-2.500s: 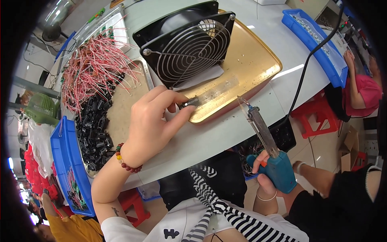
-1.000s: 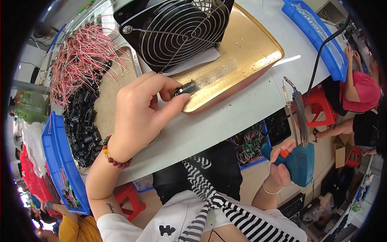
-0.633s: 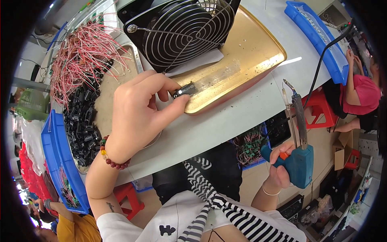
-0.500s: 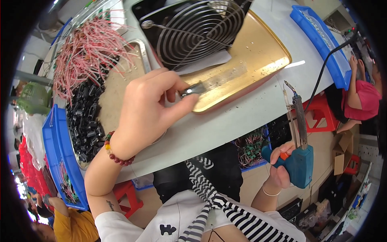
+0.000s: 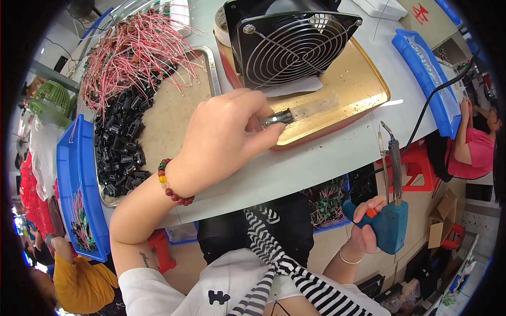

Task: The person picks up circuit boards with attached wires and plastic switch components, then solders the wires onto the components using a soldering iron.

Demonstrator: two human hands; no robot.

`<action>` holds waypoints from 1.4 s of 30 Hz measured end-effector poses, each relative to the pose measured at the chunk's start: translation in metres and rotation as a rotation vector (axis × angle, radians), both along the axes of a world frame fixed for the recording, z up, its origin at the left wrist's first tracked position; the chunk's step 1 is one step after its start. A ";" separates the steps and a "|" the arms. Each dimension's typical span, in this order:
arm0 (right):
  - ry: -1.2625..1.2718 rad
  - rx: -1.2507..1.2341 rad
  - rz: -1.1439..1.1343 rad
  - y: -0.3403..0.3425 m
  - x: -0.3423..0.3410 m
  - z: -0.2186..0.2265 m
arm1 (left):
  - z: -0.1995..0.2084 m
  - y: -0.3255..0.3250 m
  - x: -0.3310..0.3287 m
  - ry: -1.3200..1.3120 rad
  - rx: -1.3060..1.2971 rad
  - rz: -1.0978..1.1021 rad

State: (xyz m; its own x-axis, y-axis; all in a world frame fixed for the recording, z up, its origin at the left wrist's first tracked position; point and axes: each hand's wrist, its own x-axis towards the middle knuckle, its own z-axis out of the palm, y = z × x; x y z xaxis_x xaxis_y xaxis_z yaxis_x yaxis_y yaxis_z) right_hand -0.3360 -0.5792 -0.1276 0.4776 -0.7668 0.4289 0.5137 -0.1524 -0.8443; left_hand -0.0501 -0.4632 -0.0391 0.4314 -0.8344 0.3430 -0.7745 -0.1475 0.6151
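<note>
Between the thumb and fingers of my left hand [image 5: 226,129] is a small black plastic housing [image 5: 279,119] with a shiny metal part. It is held at the near-left rim of a gold tin [image 5: 363,89], close to a strip of clear tape on the tin. My right hand [image 5: 369,226] is wrapped round the teal handle of a soldering gun [image 5: 392,221] with an orange trigger. The gun points upward, its tip just off the table's front edge and apart from the black housing.
A black fan [image 5: 300,50] with a wire guard stands on the tin. To the left, a metal tray [image 5: 213,73] holds black housings [image 5: 118,142] and red-and-white wires [image 5: 137,58]. Blue bins [image 5: 79,174] flank the table. A black cable [image 5: 421,113] hangs at right. Other people sit on both sides.
The whole view has shifted, with the fan, tin and tray now further right in the picture. My left hand still pinches the housing at the tin's rim, and the right keeps the soldering gun.
</note>
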 end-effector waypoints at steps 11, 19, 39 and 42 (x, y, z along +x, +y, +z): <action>-0.056 0.015 -0.041 0.005 -0.001 0.001 | -0.004 0.012 -0.001 0.034 -0.079 0.016; 0.021 0.004 0.035 -0.002 -0.010 -0.002 | 0.021 0.117 0.079 -0.527 0.366 0.393; 0.052 0.030 -0.074 0.007 0.008 0.000 | -0.019 0.106 0.052 -0.013 0.267 0.286; 0.037 0.056 -0.075 0.003 0.006 -0.005 | -0.020 0.113 0.046 -0.093 0.253 0.279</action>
State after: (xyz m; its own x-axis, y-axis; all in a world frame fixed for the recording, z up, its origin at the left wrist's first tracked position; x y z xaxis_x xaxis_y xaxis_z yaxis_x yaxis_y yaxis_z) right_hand -0.3301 -0.5764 -0.1325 0.4325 -0.8236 0.3670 0.4707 -0.1410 -0.8710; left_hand -0.0043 -0.3503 -0.0594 0.6303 -0.7529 0.1896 -0.7341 -0.4984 0.4613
